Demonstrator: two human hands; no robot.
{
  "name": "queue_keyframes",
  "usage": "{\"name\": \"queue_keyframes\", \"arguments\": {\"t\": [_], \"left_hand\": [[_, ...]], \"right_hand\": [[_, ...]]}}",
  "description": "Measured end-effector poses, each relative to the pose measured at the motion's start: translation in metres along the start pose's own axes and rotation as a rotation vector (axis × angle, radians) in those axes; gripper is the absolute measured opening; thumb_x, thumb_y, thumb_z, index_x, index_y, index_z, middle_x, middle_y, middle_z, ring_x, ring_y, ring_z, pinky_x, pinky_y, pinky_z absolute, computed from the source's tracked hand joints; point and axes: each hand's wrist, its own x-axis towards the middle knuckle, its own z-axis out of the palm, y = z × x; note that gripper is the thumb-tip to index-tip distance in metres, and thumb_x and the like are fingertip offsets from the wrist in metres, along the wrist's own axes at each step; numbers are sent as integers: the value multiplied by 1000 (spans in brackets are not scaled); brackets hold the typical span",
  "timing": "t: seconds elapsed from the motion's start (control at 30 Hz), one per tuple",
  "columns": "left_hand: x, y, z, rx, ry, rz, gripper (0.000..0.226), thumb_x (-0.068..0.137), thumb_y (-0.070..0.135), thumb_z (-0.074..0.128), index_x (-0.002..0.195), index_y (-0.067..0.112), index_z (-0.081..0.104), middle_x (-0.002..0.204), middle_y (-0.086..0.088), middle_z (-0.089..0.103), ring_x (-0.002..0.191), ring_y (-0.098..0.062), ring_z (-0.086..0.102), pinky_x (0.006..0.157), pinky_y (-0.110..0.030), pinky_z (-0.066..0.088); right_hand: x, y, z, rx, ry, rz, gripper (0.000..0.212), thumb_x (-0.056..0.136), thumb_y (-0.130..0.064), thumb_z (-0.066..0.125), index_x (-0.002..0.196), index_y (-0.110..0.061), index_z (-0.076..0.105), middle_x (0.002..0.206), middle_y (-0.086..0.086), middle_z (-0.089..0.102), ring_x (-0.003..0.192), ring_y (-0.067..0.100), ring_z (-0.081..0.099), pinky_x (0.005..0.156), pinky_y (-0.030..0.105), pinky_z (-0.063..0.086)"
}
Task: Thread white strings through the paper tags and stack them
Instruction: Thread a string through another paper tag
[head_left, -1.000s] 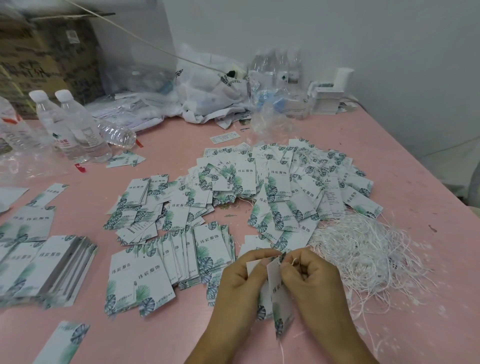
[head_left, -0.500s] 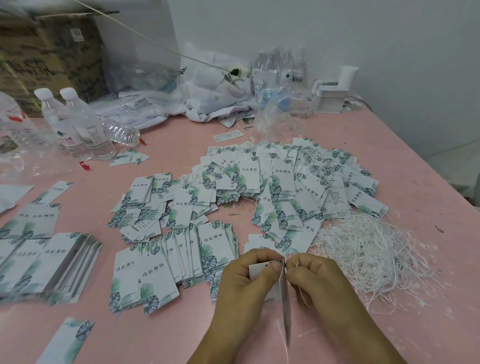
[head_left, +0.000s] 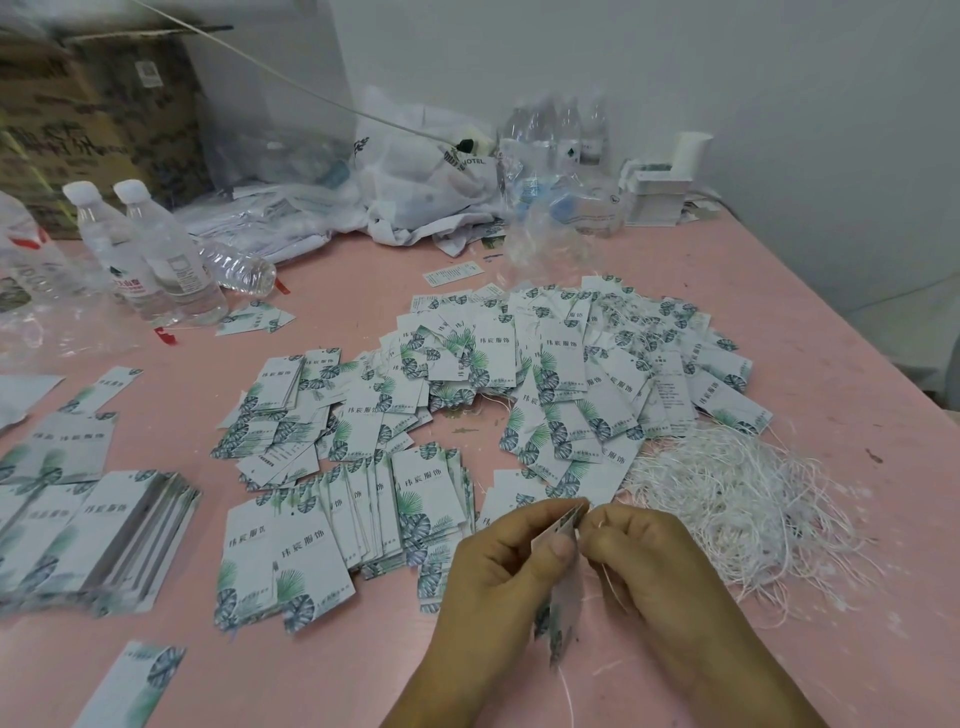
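Observation:
My left hand (head_left: 498, 566) pinches the top of a paper tag (head_left: 563, 608) that hangs almost edge-on, its leaf-printed end pointing down. My right hand (head_left: 639, 556) touches the tag's top and pinches a white string (head_left: 610, 584); a string end dangles below the tag. A wide heap of white tags with green leaf print (head_left: 566, 374) lies beyond my hands. A tangle of loose white strings (head_left: 727, 499) lies to the right. A fanned row of tags (head_left: 363, 499) sits left of my hands.
A thick stack of tags (head_left: 98, 535) lies at the left edge of the pink table (head_left: 831, 332). Water bottles (head_left: 150, 254) stand at the back left, with a cardboard box (head_left: 88, 114), plastic bags (head_left: 426, 176) and white boxes (head_left: 657, 192) along the wall.
The tag has turned from facing me to nearly edge-on. Both hands stay together at its top, with the string now trailing beneath it.

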Motion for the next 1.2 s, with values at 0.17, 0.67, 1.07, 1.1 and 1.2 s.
{"name": "queue_keyframes", "arguments": {"t": [0.17,0.67,1.07,1.1,1.2], "left_hand": [[2,-1,-1,-26,29,29,43,72,44,83,106,20,76,109,-5,74,101,-16,70,83,-22,53],[2,2,-2,-27,2,171,37,72,37,85,101,16,78,108,0,73,100,-11,70,85,-18,52],[3,-2,-3,-18,22,27,42,82,52,71,107,19,73,101,-5,73,90,-22,68,78,-31,53],[4,-4,-5,-23,22,19,39,82,48,69,107,19,73,103,-7,73,95,-23,68,83,-36,52],[5,-7,-7,-26,33,-5,32,80,38,61,102,20,75,100,-7,75,94,-23,69,86,-37,50]], "right_hand": [[-1,0,1,3,-31,21,23,58,-37,67,56,-18,55,47,4,29,42,13,20,39,20,19],[-2,-8,1,166,-19,105,24,47,-32,69,55,-12,58,45,5,30,40,14,20,40,20,17],[-5,-4,9,112,90,0,14,63,-28,66,57,-16,64,45,3,29,41,13,21,41,20,17],[-5,-4,9,118,100,0,14,63,-29,65,57,-16,64,45,3,29,41,13,21,41,21,17],[-7,-5,10,108,117,-1,17,60,-32,66,58,-16,66,42,-1,31,39,11,22,38,20,19]]}}
